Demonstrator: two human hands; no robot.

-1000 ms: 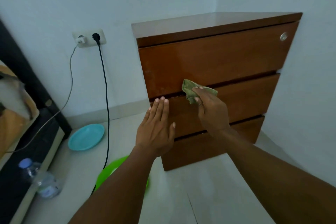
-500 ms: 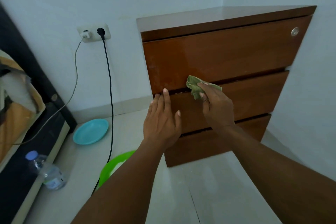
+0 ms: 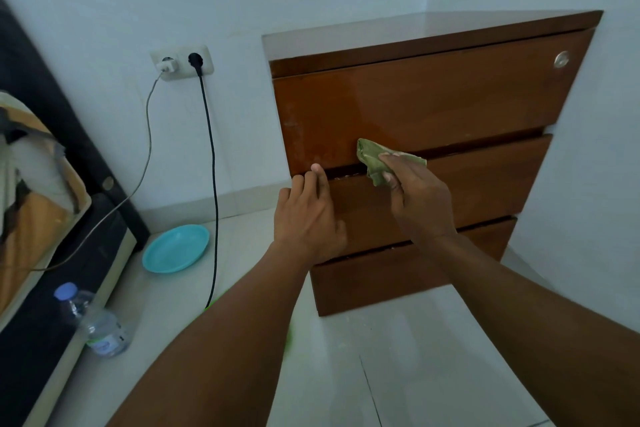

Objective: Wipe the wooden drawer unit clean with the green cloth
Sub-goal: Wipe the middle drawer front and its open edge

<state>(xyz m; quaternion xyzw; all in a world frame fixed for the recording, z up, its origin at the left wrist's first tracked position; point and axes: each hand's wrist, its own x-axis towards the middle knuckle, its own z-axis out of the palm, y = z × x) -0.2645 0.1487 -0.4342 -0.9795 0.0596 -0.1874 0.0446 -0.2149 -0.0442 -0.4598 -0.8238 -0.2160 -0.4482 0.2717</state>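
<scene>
The wooden drawer unit [image 3: 433, 104] stands in the room's corner with three drawer fronts and a round lock at the top right. My right hand [image 3: 417, 198] presses the crumpled green cloth [image 3: 372, 158] against the gap between the top and middle drawers. My left hand [image 3: 308, 215] lies on the middle drawer front near its left end, and its fingertips reach the top edge of that drawer at the gap. Pale specks show along the gap between my hands.
On the white tiled floor to the left lie a turquoise plate [image 3: 176, 248] and a plastic water bottle [image 3: 95, 322]. A black cable [image 3: 212, 184] and a grey cable hang from the wall socket [image 3: 181, 62]. A dark bed frame [image 3: 52, 253] fills the left edge. A green object is mostly hidden under my left forearm.
My left hand has slid up the middle drawer front until its fingertips reach the gap. The right hand keeps the cloth at the gap. The view has shifted, so the unit sits further right.
</scene>
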